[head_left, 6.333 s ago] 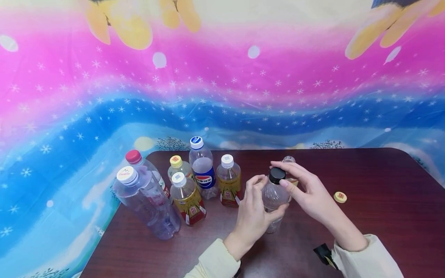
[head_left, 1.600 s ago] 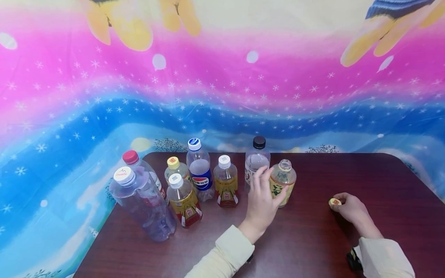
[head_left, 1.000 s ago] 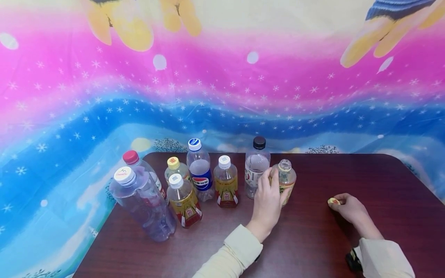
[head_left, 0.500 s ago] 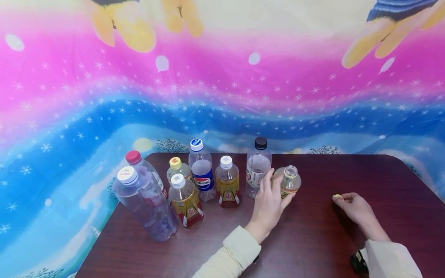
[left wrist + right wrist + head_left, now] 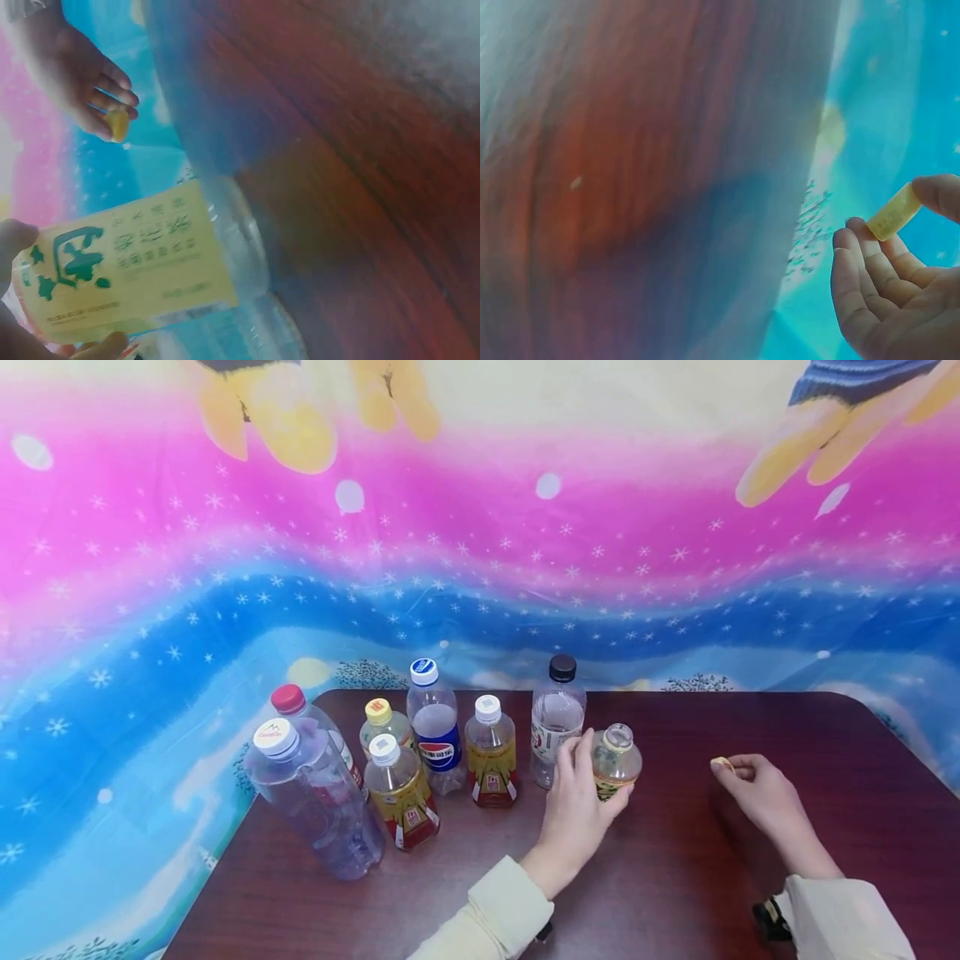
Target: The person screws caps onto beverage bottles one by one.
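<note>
My left hand [image 5: 573,814] grips a clear plastic bottle [image 5: 619,763] around its side; the bottle's mouth is uncovered. In the left wrist view the bottle's yellow label [image 5: 135,262] carries green characters, and thumb and fingers lie on both sides of it. Whether its base touches the table cannot be told. Off to the right, my right hand [image 5: 768,802] pinches a small yellow bottle cap [image 5: 722,763] above the table. The right wrist view shows this cap [image 5: 894,214] held between thumb and fingertips. Just behind the left hand stands a black-capped bottle [image 5: 558,714].
Several capped bottles stand on the left: a large clear bottle [image 5: 318,810], a red-capped one [image 5: 288,699], a Pepsi bottle [image 5: 435,727], two white-capped tea bottles and a yellow-capped bottle [image 5: 379,713]. The dark wooden table [image 5: 660,893] meets a patterned cloth [image 5: 480,568] behind.
The black-capped bottle, earlier between both hands, now stands farther back. My left hand has taken hold of the uncapped bottle. My right hand has picked the yellow cap off the table.
</note>
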`<move>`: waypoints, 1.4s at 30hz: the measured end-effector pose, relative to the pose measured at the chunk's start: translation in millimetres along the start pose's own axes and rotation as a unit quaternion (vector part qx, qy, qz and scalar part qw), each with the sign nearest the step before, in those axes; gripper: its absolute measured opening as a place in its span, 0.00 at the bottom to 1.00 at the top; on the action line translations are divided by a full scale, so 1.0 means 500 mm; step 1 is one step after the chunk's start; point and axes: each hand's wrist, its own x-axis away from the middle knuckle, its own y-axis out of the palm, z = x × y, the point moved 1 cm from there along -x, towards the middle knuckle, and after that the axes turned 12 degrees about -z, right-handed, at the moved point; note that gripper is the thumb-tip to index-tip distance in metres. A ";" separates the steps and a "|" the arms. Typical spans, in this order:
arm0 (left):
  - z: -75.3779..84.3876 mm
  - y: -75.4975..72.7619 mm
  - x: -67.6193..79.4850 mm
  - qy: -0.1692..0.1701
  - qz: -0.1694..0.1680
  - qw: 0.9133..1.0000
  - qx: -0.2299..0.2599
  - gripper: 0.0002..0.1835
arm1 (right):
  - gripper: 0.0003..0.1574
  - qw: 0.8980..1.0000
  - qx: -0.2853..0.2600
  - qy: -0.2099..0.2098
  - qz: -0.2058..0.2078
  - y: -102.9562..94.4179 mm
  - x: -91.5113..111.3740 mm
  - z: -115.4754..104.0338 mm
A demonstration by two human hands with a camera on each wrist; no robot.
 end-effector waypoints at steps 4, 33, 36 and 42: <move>-0.004 -0.029 0.010 -0.017 -0.026 0.999 0.020 0.39 | 0.40 1.000 0.006 -0.023 0.013 0.001 0.008 -0.034; -0.047 -0.112 0.104 0.049 -0.089 0.995 0.018 0.38 | 0.18 0.960 0.012 -0.257 0.111 0.076 0.155 -0.313; -0.047 -0.111 0.106 0.056 -0.089 0.994 0.015 0.38 | 0.19 0.954 0.024 -0.278 0.113 0.086 0.163 -0.323; -0.049 -0.110 0.108 0.059 -0.095 0.994 0.007 0.36 | 0.20 0.946 0.039 -0.305 0.101 0.099 0.167 -0.331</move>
